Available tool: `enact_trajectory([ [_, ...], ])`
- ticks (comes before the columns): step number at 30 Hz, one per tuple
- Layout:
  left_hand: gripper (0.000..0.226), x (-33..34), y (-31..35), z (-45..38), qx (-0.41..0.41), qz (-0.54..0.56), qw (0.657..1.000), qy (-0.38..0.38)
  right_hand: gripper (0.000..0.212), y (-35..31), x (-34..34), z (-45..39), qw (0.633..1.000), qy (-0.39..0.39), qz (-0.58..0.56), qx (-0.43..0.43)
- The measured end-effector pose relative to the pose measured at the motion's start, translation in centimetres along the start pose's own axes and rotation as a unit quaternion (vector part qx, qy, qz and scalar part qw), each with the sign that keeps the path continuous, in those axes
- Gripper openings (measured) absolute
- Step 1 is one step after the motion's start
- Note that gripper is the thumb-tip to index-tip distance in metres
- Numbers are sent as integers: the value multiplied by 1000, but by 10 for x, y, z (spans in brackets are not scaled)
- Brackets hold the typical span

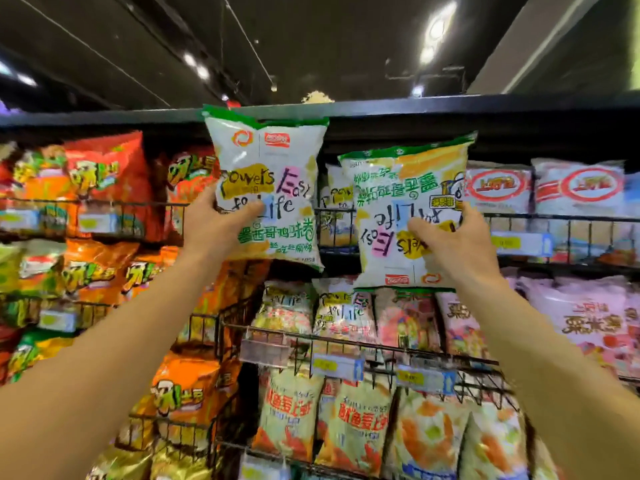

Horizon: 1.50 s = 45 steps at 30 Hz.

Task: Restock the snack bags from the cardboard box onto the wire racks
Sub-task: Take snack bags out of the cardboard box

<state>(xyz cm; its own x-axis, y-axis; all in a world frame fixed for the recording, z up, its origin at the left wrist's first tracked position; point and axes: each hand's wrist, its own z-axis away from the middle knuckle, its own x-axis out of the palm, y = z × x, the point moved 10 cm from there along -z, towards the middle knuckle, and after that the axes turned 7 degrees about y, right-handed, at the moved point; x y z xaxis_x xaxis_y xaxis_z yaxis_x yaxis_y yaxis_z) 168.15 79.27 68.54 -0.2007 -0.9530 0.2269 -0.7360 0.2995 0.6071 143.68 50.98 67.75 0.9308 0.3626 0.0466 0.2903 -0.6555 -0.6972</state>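
We raise two bags before the wire racks (363, 344). Left hand (214, 230), fingers curled, grips the upright bag (266, 188) at 11 o'clock. Right hand (453, 247) pinches the upside-down bag (405, 216) at 1 o'clock. Cardboard box unseen.

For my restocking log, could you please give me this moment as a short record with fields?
left hand: grips left bag, print upright
right hand: grips right bag, print upside down
bag position: both raised before the top rack, not yet on it
matching bags: on the top rack between the two held bags, and on the rack below
cardboard box: not in view
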Motion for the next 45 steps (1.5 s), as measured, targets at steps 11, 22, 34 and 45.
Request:
enact_trajectory([
  [11,47,22,-4,-119,97,73,993,-7,64,-36,50,-9,994,109,23,-19],
  [22,59,76,-27,-133,95,32,992,-77,36,-49,77,-8,987,142,50,-50],
  [34,52,106,-49,-117,191,-232,939,-169,42,-44,91,-7,988,135,51,-45],
  [45,76,90,-98,-147,67,-445,870,-198,35,-23,77,-17,994,97,20,-49],
])
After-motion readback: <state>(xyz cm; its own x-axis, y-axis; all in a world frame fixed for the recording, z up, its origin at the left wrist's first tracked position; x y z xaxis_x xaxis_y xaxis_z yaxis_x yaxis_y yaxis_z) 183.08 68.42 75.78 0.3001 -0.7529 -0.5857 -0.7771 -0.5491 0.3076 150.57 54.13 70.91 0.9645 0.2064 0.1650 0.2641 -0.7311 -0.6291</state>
